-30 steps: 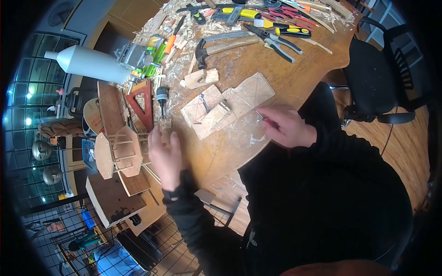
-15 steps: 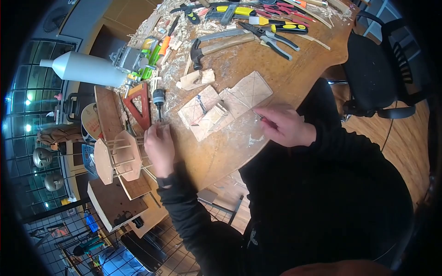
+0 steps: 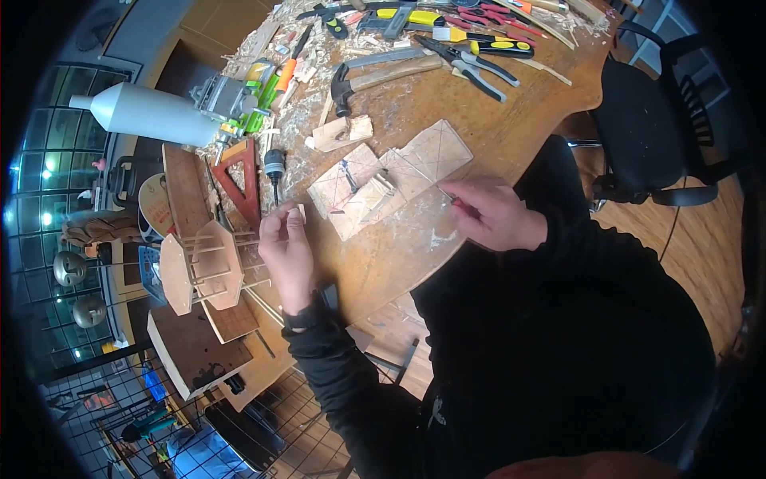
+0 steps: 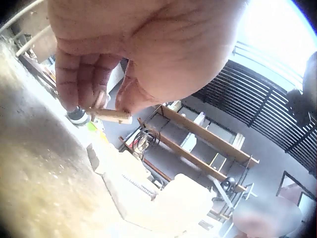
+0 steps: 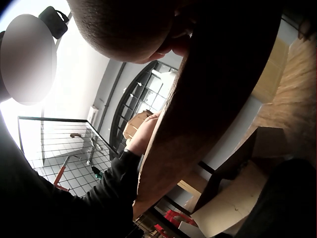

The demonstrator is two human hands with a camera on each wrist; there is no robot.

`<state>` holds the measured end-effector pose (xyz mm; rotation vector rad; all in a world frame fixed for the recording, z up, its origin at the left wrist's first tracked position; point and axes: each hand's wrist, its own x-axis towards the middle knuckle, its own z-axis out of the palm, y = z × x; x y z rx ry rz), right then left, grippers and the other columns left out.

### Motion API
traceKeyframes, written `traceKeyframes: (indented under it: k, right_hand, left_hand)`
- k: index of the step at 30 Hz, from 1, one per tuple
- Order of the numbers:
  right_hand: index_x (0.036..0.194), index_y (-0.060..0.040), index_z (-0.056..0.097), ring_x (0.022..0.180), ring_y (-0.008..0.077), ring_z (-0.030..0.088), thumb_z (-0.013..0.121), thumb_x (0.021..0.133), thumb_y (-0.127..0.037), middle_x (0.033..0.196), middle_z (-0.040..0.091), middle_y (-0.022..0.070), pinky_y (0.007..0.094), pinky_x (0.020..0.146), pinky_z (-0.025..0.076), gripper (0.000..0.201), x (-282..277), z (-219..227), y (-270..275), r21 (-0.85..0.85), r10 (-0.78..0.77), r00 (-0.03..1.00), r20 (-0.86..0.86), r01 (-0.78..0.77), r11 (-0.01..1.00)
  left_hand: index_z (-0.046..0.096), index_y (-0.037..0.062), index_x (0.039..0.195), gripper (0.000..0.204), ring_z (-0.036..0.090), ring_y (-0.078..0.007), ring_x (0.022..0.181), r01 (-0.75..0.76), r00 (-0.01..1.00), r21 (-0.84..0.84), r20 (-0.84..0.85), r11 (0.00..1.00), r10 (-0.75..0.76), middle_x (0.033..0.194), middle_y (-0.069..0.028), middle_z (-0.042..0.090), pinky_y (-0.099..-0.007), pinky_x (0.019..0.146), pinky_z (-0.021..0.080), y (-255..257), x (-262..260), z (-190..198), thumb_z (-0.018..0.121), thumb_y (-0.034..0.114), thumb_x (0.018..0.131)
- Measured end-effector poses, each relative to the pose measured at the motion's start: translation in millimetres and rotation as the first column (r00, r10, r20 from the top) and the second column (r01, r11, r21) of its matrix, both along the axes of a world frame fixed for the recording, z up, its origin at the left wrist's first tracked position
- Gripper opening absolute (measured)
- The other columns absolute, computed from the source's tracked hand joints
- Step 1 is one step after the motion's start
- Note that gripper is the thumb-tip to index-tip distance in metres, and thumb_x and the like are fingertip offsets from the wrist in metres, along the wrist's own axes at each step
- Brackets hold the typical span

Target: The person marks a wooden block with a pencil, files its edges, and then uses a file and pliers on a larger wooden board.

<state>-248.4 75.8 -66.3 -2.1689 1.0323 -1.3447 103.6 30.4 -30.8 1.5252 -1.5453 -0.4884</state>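
Observation:
My left hand pinches a small piece of wood between thumb and fingertips, just above the bench top. Right past those fingertips lies a black and grey screwdriver. In my right hand, near the front edge, I grip a tool with a red handle and a thin metal tip; the fist hides most of it. That tip reaches the near side of some pale wooden boards marked with pencil lines. A small wooden block sits on top of them.
A wooden frame model with octagonal plates stands left of my left hand. Behind the boards are a hammer, pliers, a red triangle square and scattered shavings. An office chair stands at the right.
My left hand reached down to the bench beside the screwdriver, then rose slightly with a small wood piece pinched in it. The right hand has stayed almost still.

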Motion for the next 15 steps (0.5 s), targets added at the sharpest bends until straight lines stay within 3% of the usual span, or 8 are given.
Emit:
traceKeyframes:
  k: [6,15]
  right_hand:
    - [0.125,0.0007,0.065,0.074,0.0345,0.071,0.071,0.086,-0.002,0.084,0.070,0.0146,0.0430,0.068,0.056,0.039,1.9,0.0,0.5,-0.014,-0.018,1.000,-0.004,0.018,1.000]
    - [0.125,0.0008,0.065,0.075,0.0353,0.071,0.071,0.087,-0.002,0.084,0.070,0.0158,0.0436,0.068,0.056,0.039,1.2,1.5,-0.4,-0.001,-0.004,1.000,-0.006,0.004,1.000]
  left_hand:
    - [0.071,-0.0045,0.108,0.015,0.064,-0.0114,0.092,0.039,0.996,0.055,-0.082,0.998,-0.034,0.103,-0.0074,0.070,-0.0275,0.085,0.052,-4.2,-2.5,-1.0,0.064,0.009,0.106]
    - [0.071,-0.0038,0.108,0.014,0.063,-0.0099,0.085,0.029,0.999,0.072,-0.037,0.997,-0.027,0.095,-0.0048,0.070,-0.0262,0.079,0.052,-5.7,-1.0,1.5,0.063,0.008,0.106]
